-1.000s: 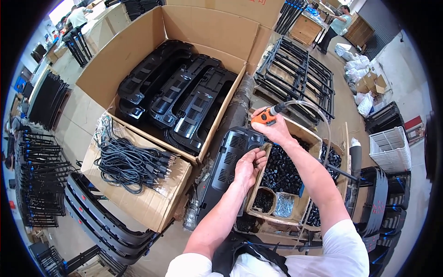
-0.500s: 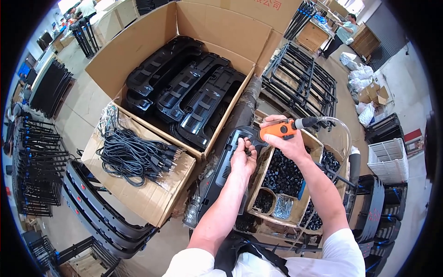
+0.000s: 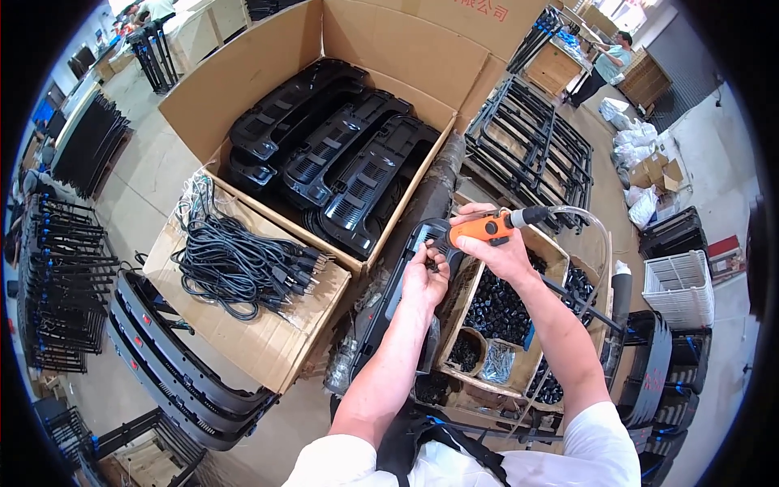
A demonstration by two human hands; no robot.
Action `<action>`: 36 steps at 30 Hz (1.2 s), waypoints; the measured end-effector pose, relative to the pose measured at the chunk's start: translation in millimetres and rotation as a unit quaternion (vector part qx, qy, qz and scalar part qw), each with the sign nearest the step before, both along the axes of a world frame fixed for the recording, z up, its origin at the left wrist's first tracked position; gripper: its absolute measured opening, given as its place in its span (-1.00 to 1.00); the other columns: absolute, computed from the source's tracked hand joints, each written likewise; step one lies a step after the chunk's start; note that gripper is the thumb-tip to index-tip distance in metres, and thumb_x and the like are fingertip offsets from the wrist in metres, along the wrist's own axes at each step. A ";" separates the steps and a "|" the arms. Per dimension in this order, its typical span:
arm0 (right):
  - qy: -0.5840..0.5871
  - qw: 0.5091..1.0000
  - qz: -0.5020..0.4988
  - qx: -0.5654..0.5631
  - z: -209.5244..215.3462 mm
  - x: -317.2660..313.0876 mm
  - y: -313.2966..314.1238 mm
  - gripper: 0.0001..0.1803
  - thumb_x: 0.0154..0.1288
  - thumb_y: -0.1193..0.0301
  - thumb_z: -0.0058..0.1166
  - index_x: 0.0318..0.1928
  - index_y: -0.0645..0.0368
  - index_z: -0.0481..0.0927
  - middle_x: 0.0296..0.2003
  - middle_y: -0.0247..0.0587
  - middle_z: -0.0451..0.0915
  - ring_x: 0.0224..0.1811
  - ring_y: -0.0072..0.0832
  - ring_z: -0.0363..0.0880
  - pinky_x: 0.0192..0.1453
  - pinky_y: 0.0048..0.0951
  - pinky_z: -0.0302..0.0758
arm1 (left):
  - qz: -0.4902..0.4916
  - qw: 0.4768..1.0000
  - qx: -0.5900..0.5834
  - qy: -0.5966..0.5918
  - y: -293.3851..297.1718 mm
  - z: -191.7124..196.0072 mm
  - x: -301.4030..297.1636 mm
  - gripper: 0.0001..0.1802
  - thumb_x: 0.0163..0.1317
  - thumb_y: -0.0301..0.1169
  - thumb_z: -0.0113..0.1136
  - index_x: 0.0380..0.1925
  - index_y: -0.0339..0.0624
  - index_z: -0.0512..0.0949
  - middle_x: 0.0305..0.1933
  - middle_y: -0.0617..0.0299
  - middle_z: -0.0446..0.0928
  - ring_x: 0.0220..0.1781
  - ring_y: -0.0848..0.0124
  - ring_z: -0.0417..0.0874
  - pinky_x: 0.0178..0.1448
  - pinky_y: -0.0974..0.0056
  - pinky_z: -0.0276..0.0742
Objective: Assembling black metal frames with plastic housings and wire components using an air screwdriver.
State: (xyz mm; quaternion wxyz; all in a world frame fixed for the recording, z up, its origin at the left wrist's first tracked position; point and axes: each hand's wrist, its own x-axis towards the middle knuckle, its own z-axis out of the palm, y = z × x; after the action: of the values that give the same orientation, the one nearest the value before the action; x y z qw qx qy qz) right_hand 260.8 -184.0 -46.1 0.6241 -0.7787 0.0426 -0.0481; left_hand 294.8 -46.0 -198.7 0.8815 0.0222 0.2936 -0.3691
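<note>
My right hand (image 3: 505, 253) is wrapped round an orange air screwdriver (image 3: 487, 229), which lies sideways with its front end to the left. A black fitting and a clear hose leave its right end. My left hand (image 3: 427, 274) is closed, fingers curled up at the driver's front end. Small dark bits show between those fingers, too small to name. Beneath both hands lies a long black plastic housing (image 3: 388, 312) with a slotted grey panel, resting on a plastic-wrapped support (image 3: 341, 365). The driver's tip is hidden by my left fingers.
A big carton (image 3: 406, 235) of black plastic housings stands ahead. Coiled black cables (image 3: 243, 268) lie on a cardboard box (image 3: 312, 353) at left. A divided wooden bin (image 3: 442, 357) holds black parts and silver screws (image 3: 497, 363). Black metal frames (image 3: 535, 138) stand beyond; a person (image 3: 604, 69) stands farther off.
The screwdriver and my right hand have shifted slightly left, bringing its front end against my left fingers. My left hand has turned a little and stays closed.
</note>
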 end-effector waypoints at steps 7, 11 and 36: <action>0.001 1.000 -0.005 0.024 -0.1 2.0 4.7 -0.41 0.26 0.46 0.48 0.28 0.23 0.57 0.08 -0.12 0.75 0.17 -0.42 0.71 0.35 -0.29 0.63 | -0.010 1.000 0.016 -0.009 7.3 9.9 0.0 -0.73 0.69 -0.16 0.04 0.02 -0.09 0.58 -0.36 0.40 0.55 -0.31 0.46 0.55 -0.25 0.34 0.59; -0.002 1.000 0.015 0.006 0.5 5.7 13.4 -0.42 0.28 0.49 0.44 0.28 0.24 0.55 0.09 -0.10 0.74 0.18 -0.41 0.71 0.38 -0.27 0.61 | -0.007 1.000 0.003 -0.012 9.4 -7.0 1.5 -0.71 0.70 -0.14 0.03 0.01 -0.08 0.59 -0.36 0.39 0.56 -0.30 0.43 0.58 -0.26 0.33 0.60; 0.008 0.997 -0.022 -0.079 -43.4 53.1 32.4 -0.62 0.20 0.39 0.50 0.01 0.19 0.70 -0.05 -0.26 0.77 0.02 -0.47 0.73 0.22 -0.36 0.64 | -0.245 0.968 0.055 -0.017 34.6 27.3 -113.8 -0.76 0.68 -0.32 -0.01 0.13 -0.17 0.56 -0.27 0.30 0.58 -0.33 0.44 0.56 -0.29 0.36 0.51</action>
State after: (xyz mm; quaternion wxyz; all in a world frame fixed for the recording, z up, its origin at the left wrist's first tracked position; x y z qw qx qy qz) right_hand 313.8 -151.7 -89.4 0.5593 -0.8247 0.0601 -0.0589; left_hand 181.1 -11.3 -171.5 0.7662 0.1483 0.2843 -0.5568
